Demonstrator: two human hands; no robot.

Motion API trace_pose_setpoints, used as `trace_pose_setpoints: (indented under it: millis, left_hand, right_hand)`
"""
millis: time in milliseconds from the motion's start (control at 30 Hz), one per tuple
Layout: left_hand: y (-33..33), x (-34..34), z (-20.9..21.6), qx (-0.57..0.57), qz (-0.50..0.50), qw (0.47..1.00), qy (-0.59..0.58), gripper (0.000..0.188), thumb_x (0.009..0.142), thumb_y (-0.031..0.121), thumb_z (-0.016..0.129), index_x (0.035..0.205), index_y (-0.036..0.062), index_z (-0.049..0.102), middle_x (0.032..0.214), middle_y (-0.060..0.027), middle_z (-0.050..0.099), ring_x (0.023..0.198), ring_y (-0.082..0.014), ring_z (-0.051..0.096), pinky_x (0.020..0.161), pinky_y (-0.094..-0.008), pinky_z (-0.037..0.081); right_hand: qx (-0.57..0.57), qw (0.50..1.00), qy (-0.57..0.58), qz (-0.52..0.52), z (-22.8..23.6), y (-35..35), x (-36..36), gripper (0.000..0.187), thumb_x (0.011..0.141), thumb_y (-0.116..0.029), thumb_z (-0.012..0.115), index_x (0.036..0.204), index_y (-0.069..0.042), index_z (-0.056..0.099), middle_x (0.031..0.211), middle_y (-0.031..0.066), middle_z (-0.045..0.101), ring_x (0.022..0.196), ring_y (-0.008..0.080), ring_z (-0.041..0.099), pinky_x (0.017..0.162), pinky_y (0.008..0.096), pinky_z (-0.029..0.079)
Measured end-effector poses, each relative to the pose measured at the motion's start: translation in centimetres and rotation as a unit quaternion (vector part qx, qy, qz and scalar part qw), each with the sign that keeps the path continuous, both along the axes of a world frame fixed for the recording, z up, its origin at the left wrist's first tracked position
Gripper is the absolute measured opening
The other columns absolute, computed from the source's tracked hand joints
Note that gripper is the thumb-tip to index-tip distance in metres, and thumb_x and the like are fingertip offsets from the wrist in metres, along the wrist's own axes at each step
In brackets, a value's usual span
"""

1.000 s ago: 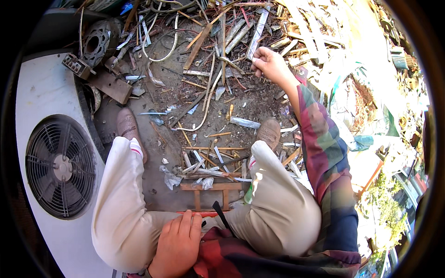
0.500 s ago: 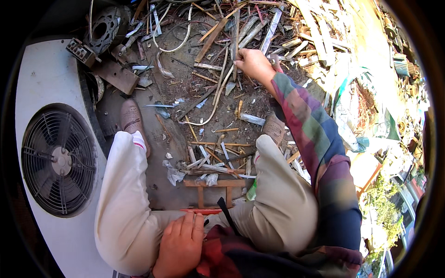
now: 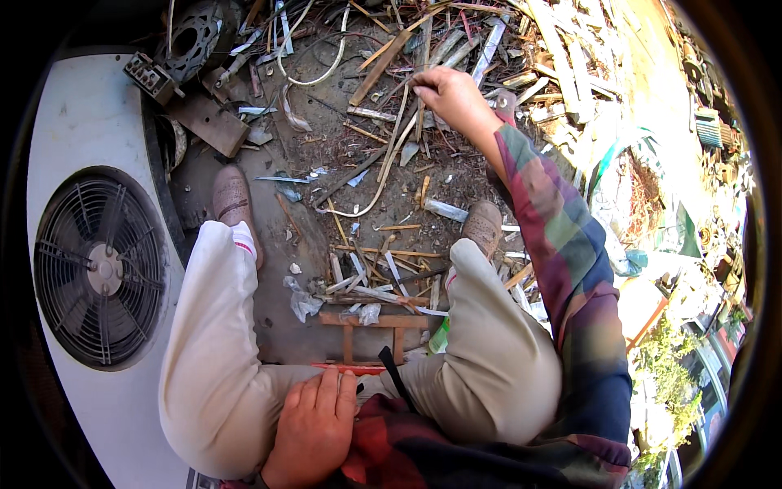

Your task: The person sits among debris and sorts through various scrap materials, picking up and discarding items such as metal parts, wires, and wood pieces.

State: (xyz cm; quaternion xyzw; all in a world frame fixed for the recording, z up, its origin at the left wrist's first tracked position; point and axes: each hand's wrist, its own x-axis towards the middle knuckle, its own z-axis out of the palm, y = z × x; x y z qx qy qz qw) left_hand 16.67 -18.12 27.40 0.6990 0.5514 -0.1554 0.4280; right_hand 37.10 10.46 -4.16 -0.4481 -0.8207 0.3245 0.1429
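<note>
My right hand (image 3: 458, 99) reaches out over the scrap-strewn ground with thumb and fingers pinched together. Whatever sits in the pinch, if anything, is too small to make out. Just below the fingertips runs a long pale curved strip (image 3: 388, 167), and a brown wooden slat (image 3: 381, 68) lies to the left of them. My left hand (image 3: 311, 428) rests flat on my lap, its fingers stretched out and holding nothing. Beyond its fingertips there is a thin red edge (image 3: 350, 368) and a small wooden frame (image 3: 373, 320).
A white fan housing (image 3: 85, 134) with a round black grille (image 3: 102, 269) stands at the left. Behind it are a metal disc (image 3: 195, 41) and a brown block (image 3: 208, 122). Broken wood sticks (image 3: 387, 265) litter the ground between my shoes. A whitish sack (image 3: 623, 196) lies at the right.
My right hand has moved slightly away from me and a little to the right. The left hand stays on my lap. The whole view has shifted slightly.
</note>
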Motion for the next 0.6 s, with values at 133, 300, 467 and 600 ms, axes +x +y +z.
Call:
trace_pose_setpoints:
  millis: [133,300,467,600]
  left_hand:
    - [0.1,0.0,-0.2,-0.012,-0.002,1.000,-0.005,0.053,0.075,0.019,0.068,0.121,-0.0011,0.051,0.119,-0.0187,0.055,0.103,-0.0330,0.055,0.091,-0.0441,0.043]
    - [-0.1,-0.4,-0.4,-0.011,-0.007,1.000,-0.006,0.053,0.075,0.019,0.067,0.121,-0.0009,0.052,0.120,-0.0186,0.055,0.103,-0.0333,0.055,0.090,-0.0439,0.043]
    - [-0.4,-1.0,-0.4,-0.010,-0.013,1.000,-0.004,0.053,0.076,0.019,0.067,0.122,-0.0010,0.051,0.119,-0.0189,0.055,0.102,-0.0334,0.056,0.090,-0.0437,0.043]
    - [-1.0,-1.6,-0.4,0.000,-0.011,1.000,-0.011,0.054,0.076,0.019,0.067,0.123,-0.0017,0.051,0.119,-0.0187,0.055,0.102,-0.0334,0.056,0.090,-0.0437,0.043]
  right_hand:
    - [0.107,0.990,-0.087,0.000,-1.6,4.5,-0.9,0.025,0.082,-0.015,0.063,0.106,-0.008,0.067,0.093,0.0148,0.066,0.084,0.0337,0.064,0.076,0.0389,0.053]
    - [0.088,0.968,-0.215,0.095,-4.2,5.6,-1.7,0.034,0.081,-0.009,0.057,0.113,-0.018,0.065,0.098,0.0146,0.065,0.094,0.0333,0.063,0.080,0.0427,0.052]
    - [0.082,0.960,-0.250,0.094,-4.3,5.6,-2.7,0.047,0.078,-0.001,0.051,0.119,-0.021,0.063,0.099,0.0159,0.066,0.098,0.0325,0.063,0.083,0.0406,0.052]
    - [-0.010,0.932,-0.337,0.130,-3.4,6.3,-4.4,0.054,0.077,-0.001,0.051,0.127,-0.020,0.059,0.115,0.0181,0.063,0.109,0.0309,0.060,0.091,0.0376,0.049]
